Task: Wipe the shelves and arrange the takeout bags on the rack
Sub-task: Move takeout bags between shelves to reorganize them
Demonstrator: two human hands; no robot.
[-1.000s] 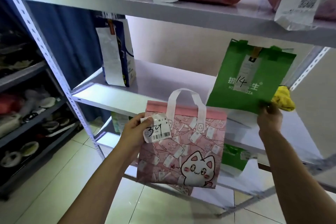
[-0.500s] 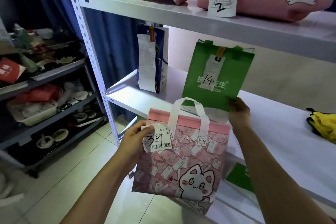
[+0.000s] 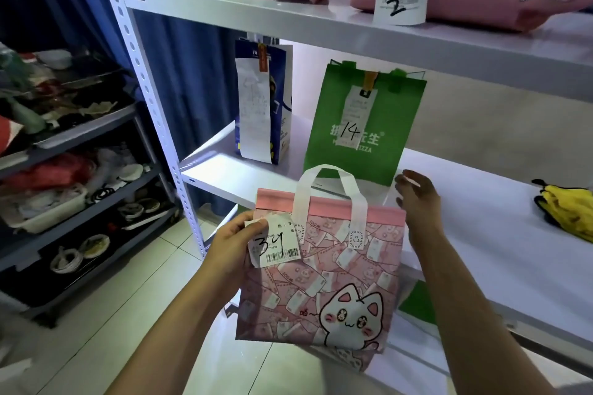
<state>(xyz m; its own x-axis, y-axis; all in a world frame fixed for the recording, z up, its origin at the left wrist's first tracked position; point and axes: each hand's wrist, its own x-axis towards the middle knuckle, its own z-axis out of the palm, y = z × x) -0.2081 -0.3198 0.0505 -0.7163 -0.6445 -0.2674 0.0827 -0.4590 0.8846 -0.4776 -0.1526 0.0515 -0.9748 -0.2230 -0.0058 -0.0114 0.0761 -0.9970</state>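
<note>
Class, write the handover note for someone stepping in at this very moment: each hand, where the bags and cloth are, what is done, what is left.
Left hand: grips the pink cat bag at its upper corner, thumb on the receipt marked 34; the bag hangs in front of the middle shelf.
Right hand: open, holding nothing, just off the green bag.
Done: the green bag, tagged 14, stands upright on the middle shelf, right of the blue bag. More pink bags sit on the top shelf.
Left: shelve the pink cat bag, probably right of the green one. The yellow cloth lies at the shelf's right end; whether wiping is finished cannot be told.
</note>
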